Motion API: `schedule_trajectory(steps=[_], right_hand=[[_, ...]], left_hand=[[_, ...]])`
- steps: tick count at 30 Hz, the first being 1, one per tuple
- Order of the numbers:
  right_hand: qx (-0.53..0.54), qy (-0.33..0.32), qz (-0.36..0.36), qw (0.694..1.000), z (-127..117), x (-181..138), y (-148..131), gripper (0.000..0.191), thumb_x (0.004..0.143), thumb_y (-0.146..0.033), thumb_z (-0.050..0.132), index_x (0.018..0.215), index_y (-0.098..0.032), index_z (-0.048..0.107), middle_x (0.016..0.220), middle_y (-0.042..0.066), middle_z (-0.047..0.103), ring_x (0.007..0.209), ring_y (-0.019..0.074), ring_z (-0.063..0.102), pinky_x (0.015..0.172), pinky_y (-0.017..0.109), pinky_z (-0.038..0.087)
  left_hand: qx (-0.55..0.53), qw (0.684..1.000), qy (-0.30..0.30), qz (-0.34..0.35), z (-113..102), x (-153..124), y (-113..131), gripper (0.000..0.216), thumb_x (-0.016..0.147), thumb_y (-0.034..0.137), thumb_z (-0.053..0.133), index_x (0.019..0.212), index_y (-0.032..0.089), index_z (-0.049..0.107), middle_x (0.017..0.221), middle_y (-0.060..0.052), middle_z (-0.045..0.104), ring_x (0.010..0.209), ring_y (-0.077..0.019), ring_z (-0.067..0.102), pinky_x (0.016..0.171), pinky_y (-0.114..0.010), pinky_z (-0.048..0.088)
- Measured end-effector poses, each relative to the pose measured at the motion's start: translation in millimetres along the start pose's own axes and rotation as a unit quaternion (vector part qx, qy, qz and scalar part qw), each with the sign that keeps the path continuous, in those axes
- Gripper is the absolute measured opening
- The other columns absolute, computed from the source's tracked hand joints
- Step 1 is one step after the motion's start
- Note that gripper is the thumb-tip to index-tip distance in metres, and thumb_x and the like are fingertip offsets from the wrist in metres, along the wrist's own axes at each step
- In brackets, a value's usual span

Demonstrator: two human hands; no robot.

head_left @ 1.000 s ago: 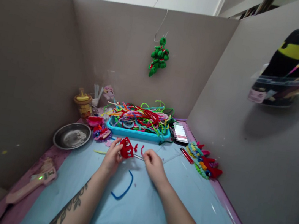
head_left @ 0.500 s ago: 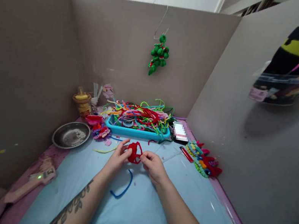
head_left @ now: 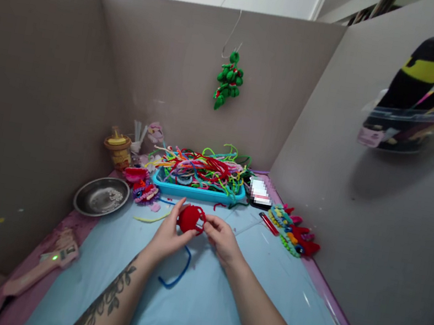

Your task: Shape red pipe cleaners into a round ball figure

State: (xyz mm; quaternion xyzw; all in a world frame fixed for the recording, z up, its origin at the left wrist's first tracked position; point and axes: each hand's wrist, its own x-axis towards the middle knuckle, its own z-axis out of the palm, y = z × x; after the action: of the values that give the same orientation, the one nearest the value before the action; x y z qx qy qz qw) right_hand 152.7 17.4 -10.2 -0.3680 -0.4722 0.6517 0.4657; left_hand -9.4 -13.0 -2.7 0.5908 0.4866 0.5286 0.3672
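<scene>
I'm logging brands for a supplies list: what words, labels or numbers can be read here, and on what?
No text can be read anywhere in this view.
Pale label on the clear tub on the right wall: blurred, unreadable.
Small pack beside the blue tray: pixelated, unreadable.
Yellow jar: too small to show any print.
Red pipe-cleaner piece: no print.

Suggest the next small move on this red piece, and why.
Probably press the loose loop in with the right hand: the left hand pinches the red pipe-cleaner piece, and a loop stands out by the right fingertips.
</scene>
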Motion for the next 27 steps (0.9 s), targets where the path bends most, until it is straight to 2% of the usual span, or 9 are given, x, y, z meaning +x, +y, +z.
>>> schedule_trajectory(steps=[5,8,11,13,16,18,20,23,27], right_hand=[[0.088,0.011,0.061,0.994,-1.4,2.8,6.9,0.038,0.058,-0.048,0.075,0.071,-0.015,0.060,0.050,-0.006,0.045,0.040,0.0042,0.029,0.036,0.018,0.016],[0.107,-0.019,0.087,0.990,-1.1,1.9,7.8,0.034,0.058,-0.040,0.078,0.064,-0.014,0.058,0.046,-0.007,0.043,0.039,0.0029,0.027,0.036,0.017,0.015],[0.155,-0.023,0.092,0.983,-0.6,1.1,7.1,0.031,0.056,-0.034,0.081,0.065,-0.013,0.060,0.050,-0.004,0.051,0.040,0.0028,0.031,0.037,0.016,0.018],[0.207,-0.017,0.084,0.975,-0.9,1.3,6.6,0.030,0.056,-0.032,0.082,0.071,-0.015,0.063,0.056,-0.002,0.056,0.043,0.0042,0.036,0.039,0.016,0.023],[0.261,-0.022,0.055,0.963,-2.1,1.9,6.4,0.030,0.059,-0.031,0.081,0.081,-0.018,0.066,0.062,-0.002,0.061,0.047,0.0066,0.042,0.042,0.018,0.030],[0.263,-0.031,0.041,0.963,-3.0,1.5,6.8,0.030,0.061,-0.031,0.080,0.085,-0.020,0.067,0.068,-0.001,0.064,0.051,0.0077,0.046,0.045,0.018,0.033],[0.241,-0.046,0.030,0.969,-3.2,0.1,6.9,0.033,0.061,-0.032,0.081,0.089,-0.021,0.068,0.076,0.000,0.067,0.056,0.0087,0.050,0.049,0.019,0.037],[0.192,-0.098,0.002,0.976,-2.1,-3.8,5.6,0.038,0.060,-0.037,0.081,0.093,-0.021,0.069,0.084,0.002,0.069,0.065,0.0116,0.056,0.059,0.022,0.042],[0.140,-0.176,-0.045,0.973,1.2,-9.3,1.2,0.052,0.058,-0.045,0.080,0.102,-0.020,0.068,0.093,0.006,0.070,0.087,0.0205,0.062,0.085,0.033,0.044]], left_hand=[[0.049,0.995,-0.056,0.061,-2.8,-6.2,1.3,0.076,0.067,0.020,0.069,0.137,0.022,0.039,0.135,-0.014,0.048,0.125,-0.0293,0.043,0.107,-0.042,0.028],[0.083,0.989,-0.082,0.095,-3.6,-6.7,-0.9,0.077,0.071,0.018,0.063,0.141,0.022,0.031,0.141,-0.013,0.042,0.130,-0.0282,0.038,0.109,-0.042,0.023],[0.093,0.988,-0.051,0.112,-3.1,-3.6,-5.5,0.086,0.074,0.019,0.062,0.145,0.027,0.015,0.152,-0.011,0.021,0.137,-0.0264,0.024,0.110,-0.043,0.022],[0.062,0.995,-0.004,0.083,-1.9,-0.6,-7.5,0.092,0.072,0.022,0.065,0.145,0.030,0.009,0.154,-0.010,0.011,0.138,-0.0271,0.019,0.108,-0.044,0.024],[-0.077,0.997,-0.001,-0.027,0.7,1.9,-5.4,0.105,0.066,0.026,0.074,0.145,0.029,0.006,0.148,-0.016,0.028,0.131,-0.0283,0.035,0.101,-0.044,0.032],[-0.216,0.969,-0.048,-0.110,2.6,1.2,-0.4,0.109,0.063,0.028,0.077,0.145,0.025,0.006,0.129,-0.017,0.052,0.116,-0.0274,0.052,0.095,-0.042,0.039],[-0.332,0.926,-0.073,-0.165,3.7,-0.8,6.4,0.102,0.066,0.032,0.076,0.145,0.021,0.013,0.108,-0.013,0.065,0.100,-0.0249,0.062,0.088,-0.039,0.043],[-0.398,0.901,-0.078,-0.151,2.5,-3.5,16.6,0.098,0.065,0.025,0.077,0.144,0.020,0.019,0.085,-0.006,0.070,0.085,-0.0198,0.066,0.084,-0.033,0.045],[-0.410,0.897,-0.117,-0.113,-2.6,-4.6,24.0,0.107,0.059,0.020,0.081,0.144,0.023,0.017,0.096,-0.008,0.071,0.087,-0.0203,0.066,0.086,-0.032,0.044]])
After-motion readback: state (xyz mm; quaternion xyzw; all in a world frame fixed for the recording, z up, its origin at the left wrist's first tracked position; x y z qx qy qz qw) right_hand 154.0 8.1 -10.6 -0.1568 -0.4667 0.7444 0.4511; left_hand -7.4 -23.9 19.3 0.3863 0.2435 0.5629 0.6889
